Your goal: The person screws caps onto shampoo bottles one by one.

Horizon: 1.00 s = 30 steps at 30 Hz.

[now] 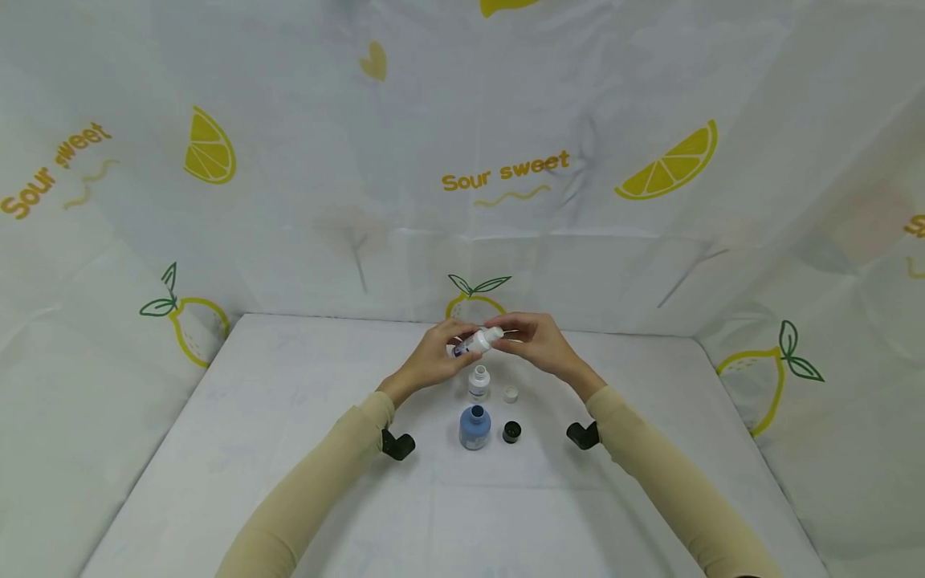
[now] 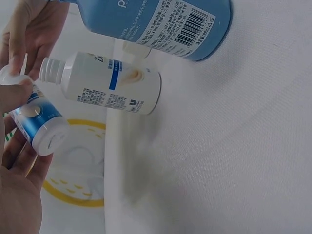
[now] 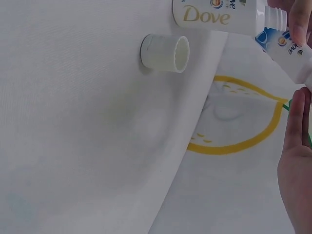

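Note:
My left hand (image 1: 437, 353) grips a small white Dove bottle (image 1: 473, 345) with a blue label, tilted and raised above the table. Its cap end points up to the right, where the fingers of my right hand (image 1: 538, 343) pinch the white cap (image 1: 495, 333). Just below stands an uncapped white Dove bottle (image 1: 478, 384), upright, its threaded neck showing in the left wrist view. Nearer to me is a blue bottle (image 1: 474, 429), also uncapped. The left wrist view shows the held bottle's base (image 2: 51, 136) toward the camera.
A white cap (image 1: 510, 394) lies to the right of the standing white bottle. Beside the blue bottle rests a black cap (image 1: 511, 432). The white table (image 1: 325, 498) ends at a lemon-printed cloth (image 1: 405, 265) behind and at both sides.

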{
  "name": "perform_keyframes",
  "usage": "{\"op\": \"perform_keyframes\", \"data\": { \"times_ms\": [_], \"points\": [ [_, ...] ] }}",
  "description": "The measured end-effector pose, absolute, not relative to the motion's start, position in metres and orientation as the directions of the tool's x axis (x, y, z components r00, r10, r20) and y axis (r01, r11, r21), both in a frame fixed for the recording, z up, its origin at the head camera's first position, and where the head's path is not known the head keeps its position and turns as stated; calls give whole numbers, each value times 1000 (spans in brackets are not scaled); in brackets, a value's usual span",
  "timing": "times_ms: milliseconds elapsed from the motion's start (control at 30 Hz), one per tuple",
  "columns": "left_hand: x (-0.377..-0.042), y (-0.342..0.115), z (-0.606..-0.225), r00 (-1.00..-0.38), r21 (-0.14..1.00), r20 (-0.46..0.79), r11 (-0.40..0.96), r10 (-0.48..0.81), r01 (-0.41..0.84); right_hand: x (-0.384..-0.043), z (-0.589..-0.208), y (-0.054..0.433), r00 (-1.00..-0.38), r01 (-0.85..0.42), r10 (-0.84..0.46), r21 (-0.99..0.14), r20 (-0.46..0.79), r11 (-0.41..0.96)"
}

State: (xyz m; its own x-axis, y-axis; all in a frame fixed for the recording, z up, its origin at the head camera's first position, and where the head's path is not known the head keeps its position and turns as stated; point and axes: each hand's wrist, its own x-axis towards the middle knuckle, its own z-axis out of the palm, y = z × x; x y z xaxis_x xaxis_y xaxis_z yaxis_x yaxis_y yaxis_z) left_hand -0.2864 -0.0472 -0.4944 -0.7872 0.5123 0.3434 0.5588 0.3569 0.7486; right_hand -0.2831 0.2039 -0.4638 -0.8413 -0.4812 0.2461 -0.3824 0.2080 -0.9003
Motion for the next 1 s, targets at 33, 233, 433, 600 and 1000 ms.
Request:
{"op": "perform_keyframes", "data": {
  "times_ms": [33, 233, 433, 600, 1000],
  "points": [
    [-286, -47, -494, -787, 748, 344, 358, 512, 559, -283, -464, 203, -844, -383, -477, -899, 245, 215],
    [-286, -46, -495, -791, 748, 346, 361, 505, 558, -283, -464, 202, -864, -375, -447, -888, 231, 267],
    [-286, -46, -495, -788, 750, 347, 354, 508, 559, -281, -465, 199, -891, -347, -402, -890, 213, 297],
    [-286, -46, -496, -788, 745, 349, 359, 507, 562, -280, -466, 196, -909, -321, -368, -891, 195, 320],
    [-285, -46, -496, -784, 742, 358, 355, 507, 569, -279, -465, 193, -924, -308, -328, -888, 194, 341]
  ]
}}
